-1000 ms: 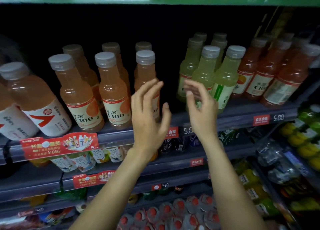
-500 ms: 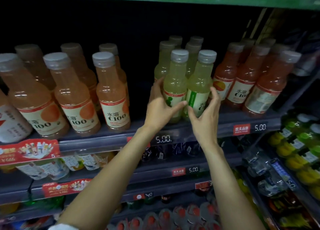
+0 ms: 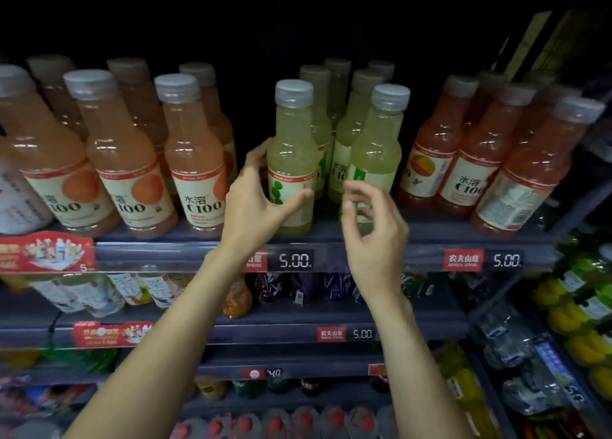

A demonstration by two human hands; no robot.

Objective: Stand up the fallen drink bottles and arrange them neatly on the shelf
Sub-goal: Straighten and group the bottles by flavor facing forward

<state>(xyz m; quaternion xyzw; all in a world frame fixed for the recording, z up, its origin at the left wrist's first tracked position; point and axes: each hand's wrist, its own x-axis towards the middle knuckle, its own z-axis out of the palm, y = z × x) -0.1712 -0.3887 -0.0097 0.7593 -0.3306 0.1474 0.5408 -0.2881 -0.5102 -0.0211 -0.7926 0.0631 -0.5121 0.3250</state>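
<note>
1. left hand (image 3: pixel 255 203) grips the front-left green bottle (image 3: pixel 292 160): thumb curled across its label, fingers round its left side. the bottle stands upright at the shelf's front edge.
2. right hand (image 3: pixel 374 236) hangs just before the front-right green bottle (image 3: pixel 376 153), fingers loosely curled and apart, blurred; i cannot tell if they touch it, and they hold nothing.
3. green bottles: six caps show, two in front, four behind, all upright, in two files.
4. orange bottles (image 3: pixel 195 160) to the left: about seven upright, three in the front row plus one cut by the frame edge.
5. red bottles (image 3: pixel 480 160) to the right: about six upright, leaning out in the wide lens.
6. a gap lies between the orange and green groups; another between green and red.
7. shelf (image 3: pixel 430 236) is dark grey, its front rail carrying two price tags (image 3: pixel 294 260) reading 5.00 and a red promo card (image 3: pixel 46 251) at left.
8. lower shelves hold more drinks; a rack at right holds yellow and clear bottles. the shelf's back is dark.
</note>
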